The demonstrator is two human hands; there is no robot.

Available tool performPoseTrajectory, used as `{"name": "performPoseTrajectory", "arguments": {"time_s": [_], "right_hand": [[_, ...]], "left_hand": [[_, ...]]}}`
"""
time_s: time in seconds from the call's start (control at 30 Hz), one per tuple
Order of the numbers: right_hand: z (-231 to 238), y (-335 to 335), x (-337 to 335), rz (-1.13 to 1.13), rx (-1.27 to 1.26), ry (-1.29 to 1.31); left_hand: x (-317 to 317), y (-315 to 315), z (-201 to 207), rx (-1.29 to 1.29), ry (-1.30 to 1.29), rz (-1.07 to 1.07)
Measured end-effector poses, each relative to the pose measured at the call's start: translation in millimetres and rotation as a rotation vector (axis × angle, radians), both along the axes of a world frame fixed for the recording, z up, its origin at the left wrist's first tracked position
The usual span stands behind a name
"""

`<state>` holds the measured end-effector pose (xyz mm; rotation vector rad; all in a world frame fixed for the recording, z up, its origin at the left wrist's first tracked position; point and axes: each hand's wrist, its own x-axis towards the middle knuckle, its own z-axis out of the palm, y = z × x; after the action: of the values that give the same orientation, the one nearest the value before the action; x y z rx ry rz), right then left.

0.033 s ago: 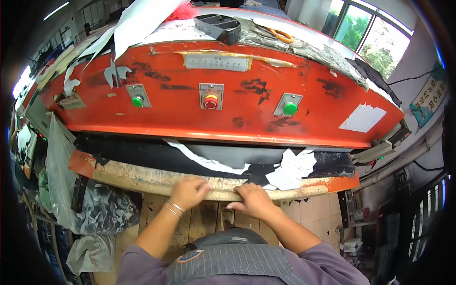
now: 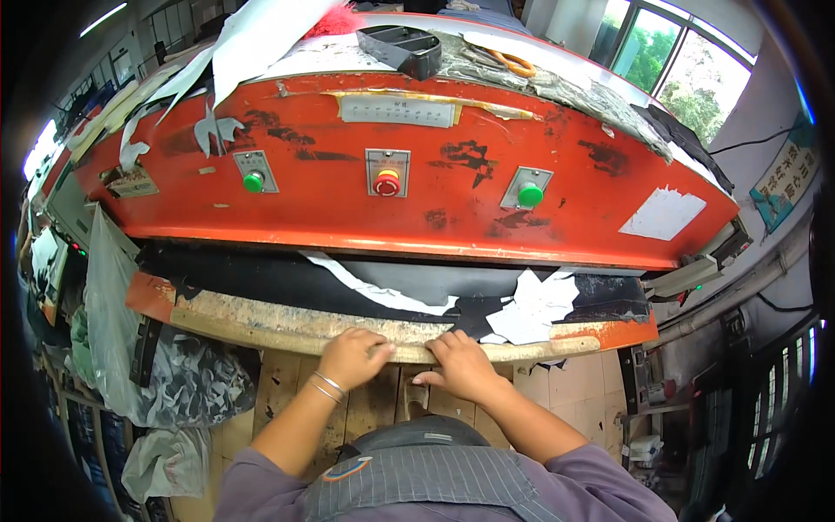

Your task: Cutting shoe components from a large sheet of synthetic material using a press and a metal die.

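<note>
My left hand (image 2: 355, 358) rests on the worn wooden rail (image 2: 261, 335) along the near edge of the machine bed, its fingers bent over the wood. Close to its right, my right hand (image 2: 461, 365) hooks its fingers over the same rail, with the thumb held lower, pointing left. Behind the rail, on the black bed (image 2: 226, 280), a long curved white scrap (image 2: 374, 294) runs into the gap under the red machine front (image 2: 330, 209). Torn white pieces (image 2: 532, 309) and a black scrap (image 2: 477, 317) lie just beyond my right hand.
Two green buttons (image 2: 253, 182) (image 2: 530, 194) flank a red mushroom button (image 2: 386, 183) on the machine front. On top are a black cutting die (image 2: 400, 50) and orange-handled scissors (image 2: 513, 63). A clear bag of dark scraps (image 2: 196, 383) stands at lower left.
My left hand has shifted slightly right along the rail. My right hand has barely moved, and the scraps lie as before.
</note>
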<state>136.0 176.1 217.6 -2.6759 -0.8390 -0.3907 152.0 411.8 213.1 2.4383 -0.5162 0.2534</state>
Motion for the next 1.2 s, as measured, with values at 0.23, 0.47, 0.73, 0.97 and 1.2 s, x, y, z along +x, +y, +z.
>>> {"name": "performPoseTrajectory", "arguments": {"time_s": [0.23, 0.47, 0.73, 0.97, 1.2], "right_hand": [[-36.4, 17.0, 15.0, -0.095, -0.001, -0.125], [-50.9, 7.9, -25.6, 0.026, -0.085, -0.053], [15.7, 19.4, 46.0, -0.481, 0.042, -0.023], [3.2, 22.4, 40.7, -0.666, 0.089, 0.265], [-25.9, -68.5, -27.5, -0.010, 1.215, 0.662]], "left_hand": [[-5.5, -26.5, -27.8, 0.002, -0.311, 0.146], [-38.3, -16.8, -41.7, 0.015, -0.244, 0.107], [-26.0, -15.6, -40.3, -0.629, 0.343, -0.037], [14.1, -41.8, -38.9, -1.224, 0.702, -0.095], [-9.8, -98.3, -42.7, -0.859, 0.779, -0.576]]}}
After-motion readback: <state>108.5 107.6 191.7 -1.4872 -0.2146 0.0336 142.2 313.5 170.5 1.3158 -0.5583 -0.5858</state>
